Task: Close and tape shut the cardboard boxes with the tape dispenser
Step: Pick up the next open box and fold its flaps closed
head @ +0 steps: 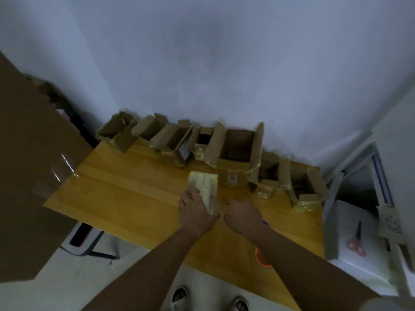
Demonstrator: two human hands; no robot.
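A small box (205, 184) wrapped in yellowish tape lies on the wooden table (125, 194), just in front of the row of boxes. My left hand (194, 212) holds its near left end, fingers on top and thumb at the near edge. My right hand (243, 212) is close to the box's near right side with its fingers curved toward it; what they touch is hidden. An orange tape roll (261, 259) lies on the table, partly under my right forearm. Several open cardboard boxes (238, 144) with raised flaps line the wall.
A large brown cardboard sheet (29, 176) leans at the left, over the table's corner. To the right stands a white foam bin (359, 254) with pink-handled scissors (357, 241) in it. Below the table's left edge stands a chair (83, 239). A small purple item (265, 222) shows beside my right wrist.
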